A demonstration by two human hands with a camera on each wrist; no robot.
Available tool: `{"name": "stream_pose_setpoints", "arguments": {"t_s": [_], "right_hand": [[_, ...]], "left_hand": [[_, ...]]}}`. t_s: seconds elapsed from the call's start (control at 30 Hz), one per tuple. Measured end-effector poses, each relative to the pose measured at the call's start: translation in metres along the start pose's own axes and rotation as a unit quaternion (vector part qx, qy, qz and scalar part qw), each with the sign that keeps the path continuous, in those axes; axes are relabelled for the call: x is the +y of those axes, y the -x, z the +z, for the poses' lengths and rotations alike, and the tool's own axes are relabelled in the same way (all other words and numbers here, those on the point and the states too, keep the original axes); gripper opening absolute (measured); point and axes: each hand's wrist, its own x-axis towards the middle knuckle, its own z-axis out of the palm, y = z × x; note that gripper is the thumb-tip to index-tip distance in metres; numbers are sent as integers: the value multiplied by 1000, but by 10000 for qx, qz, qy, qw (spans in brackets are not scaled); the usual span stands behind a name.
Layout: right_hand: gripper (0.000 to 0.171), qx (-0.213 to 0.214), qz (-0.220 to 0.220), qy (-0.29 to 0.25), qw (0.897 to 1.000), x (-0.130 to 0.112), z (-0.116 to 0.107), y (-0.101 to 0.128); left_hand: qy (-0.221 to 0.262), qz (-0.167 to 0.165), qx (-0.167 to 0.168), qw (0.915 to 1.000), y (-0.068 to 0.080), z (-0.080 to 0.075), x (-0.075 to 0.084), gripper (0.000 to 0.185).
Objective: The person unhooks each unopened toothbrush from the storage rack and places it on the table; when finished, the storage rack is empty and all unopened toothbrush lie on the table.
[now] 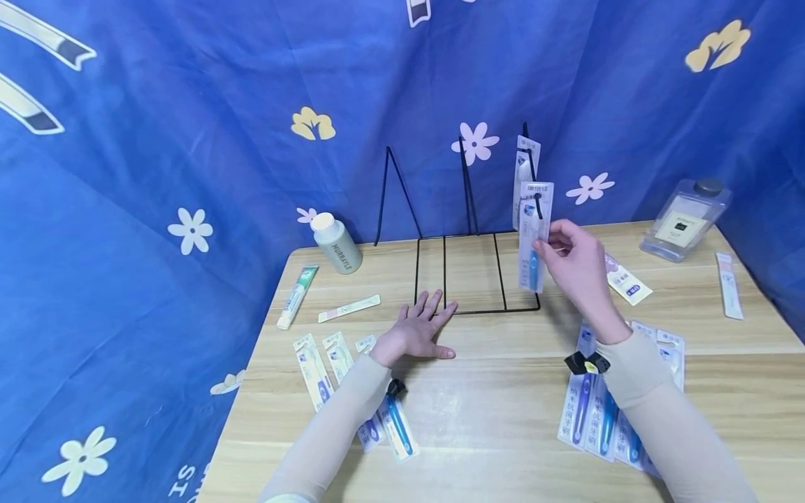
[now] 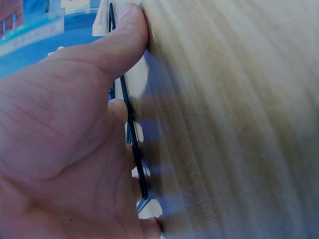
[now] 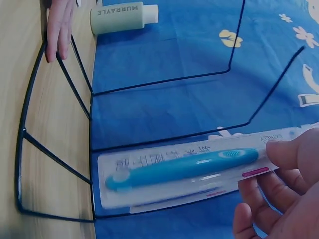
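Note:
A black wire rack stands mid-table, and its base frame lies flat on the wood. My left hand lies flat with spread fingers on the front left corner of that base. In the left wrist view the fingers press on the wire. My right hand pinches a packaged blue toothbrush by its edge, up at the hook of the rack's right upright. A second pack hangs behind it. The right wrist view shows the pack held by my fingertips.
The table holds a pale green bottle, a toothpaste tube and a thin strip pack at back left. Toothbrush packs lie front left and front right. A clear bottle and two packs sit at back right.

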Motion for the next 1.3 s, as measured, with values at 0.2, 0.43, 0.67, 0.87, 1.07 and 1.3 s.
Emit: {"name": "stream_pose_setpoints", "arguments": {"t_s": [0.2, 0.43, 0.67, 0.87, 1.07, 1.3], "right_hand": [[17, 86, 86, 64, 9999, -3, -23, 25], [14, 91, 161, 233, 9996, -1, -55, 56], [9, 310, 752, 198, 9965, 24, -98, 85], [25, 668, 1594, -1762, 9691, 63, -138, 107], [28, 944, 2388, -1569, 9536, 104, -170, 133], [29, 493, 3426, -477, 9370, 148, -192, 161]], "left_hand": [[-13, -31, -64, 10000, 7, -4, 2, 105], [22, -67, -88, 9999, -2, 6, -4, 106], [80, -26, -60, 9999, -8, 9, -6, 108], [-119, -7, -10, 9999, 2, -4, 3, 105], [-212, -7, 4, 9998, 5, -7, 5, 104], [-220, -21, -21, 9998, 4, -6, 4, 105]]}}
